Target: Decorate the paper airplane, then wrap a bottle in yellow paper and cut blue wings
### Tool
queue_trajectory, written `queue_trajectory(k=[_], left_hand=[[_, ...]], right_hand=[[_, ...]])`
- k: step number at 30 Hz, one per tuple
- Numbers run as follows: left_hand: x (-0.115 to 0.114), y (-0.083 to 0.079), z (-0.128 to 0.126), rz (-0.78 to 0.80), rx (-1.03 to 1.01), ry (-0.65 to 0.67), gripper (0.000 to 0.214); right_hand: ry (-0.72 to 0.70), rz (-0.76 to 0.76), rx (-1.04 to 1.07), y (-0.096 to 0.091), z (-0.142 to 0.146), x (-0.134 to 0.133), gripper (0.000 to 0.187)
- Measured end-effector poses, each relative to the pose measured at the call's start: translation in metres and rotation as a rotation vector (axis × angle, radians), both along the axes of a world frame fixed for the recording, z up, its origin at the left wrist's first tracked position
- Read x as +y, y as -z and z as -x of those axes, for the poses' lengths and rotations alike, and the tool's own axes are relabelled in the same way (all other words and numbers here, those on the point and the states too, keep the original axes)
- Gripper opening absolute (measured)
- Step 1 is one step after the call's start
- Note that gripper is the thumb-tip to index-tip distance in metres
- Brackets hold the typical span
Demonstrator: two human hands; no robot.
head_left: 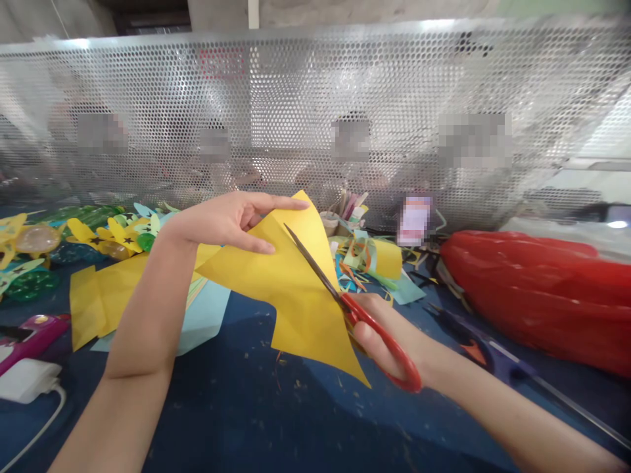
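Note:
My left hand (224,220) pinches the upper edge of a folded yellow paper sheet (296,295) and holds it up above the blue table. My right hand (382,335) grips red-handled scissors (345,302). Their blades lie across the yellow sheet, pointing up and left toward my left hand. The paper hides part of the lower blade.
More yellow and light blue sheets (98,299) lie at left, beside paper cut-outs (113,233). A red plastic bag (537,289) lies at right. Paper scraps and a cup (329,222) sit by a perforated metal screen (315,118). A white charger (27,380) and a pink tool (29,332) lie at lower left.

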State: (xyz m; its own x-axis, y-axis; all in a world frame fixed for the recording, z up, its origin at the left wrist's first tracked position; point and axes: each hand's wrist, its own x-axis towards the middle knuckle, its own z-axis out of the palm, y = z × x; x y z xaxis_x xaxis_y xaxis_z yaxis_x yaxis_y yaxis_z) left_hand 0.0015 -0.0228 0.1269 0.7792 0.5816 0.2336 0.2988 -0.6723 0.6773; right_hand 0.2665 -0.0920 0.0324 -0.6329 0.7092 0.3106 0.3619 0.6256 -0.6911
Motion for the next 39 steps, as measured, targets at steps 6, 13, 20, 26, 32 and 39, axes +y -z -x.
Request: queue_trajectory(k=[6,13,20,26,32,39], left_hand=[[-0.006,0.002,-0.007,0.034,0.067,0.061,0.072],[-0.007,0.003,-0.009,-0.024,0.12,0.063,0.075],[-0.008,0.002,-0.008,-0.03,0.136,0.075,0.075],[-0.008,0.002,-0.008,-0.101,0.148,0.065,0.077],[-0.006,0.002,-0.009,-0.057,0.134,0.07,0.078],[-0.007,0.002,-0.01,0.006,0.124,0.068,0.079]], right_hand=[[-0.02,-0.016,0.018,-0.003,0.003,-0.005,0.061],[-0.048,-0.029,0.081,-0.006,0.006,-0.007,0.059],[0.006,-0.002,0.037,0.006,0.003,0.0,0.065],[0.024,-0.033,0.086,0.011,0.006,0.002,0.065],[0.04,0.026,0.105,0.012,0.007,0.001,0.064],[0.073,0.098,0.114,0.016,0.007,0.0,0.066]])
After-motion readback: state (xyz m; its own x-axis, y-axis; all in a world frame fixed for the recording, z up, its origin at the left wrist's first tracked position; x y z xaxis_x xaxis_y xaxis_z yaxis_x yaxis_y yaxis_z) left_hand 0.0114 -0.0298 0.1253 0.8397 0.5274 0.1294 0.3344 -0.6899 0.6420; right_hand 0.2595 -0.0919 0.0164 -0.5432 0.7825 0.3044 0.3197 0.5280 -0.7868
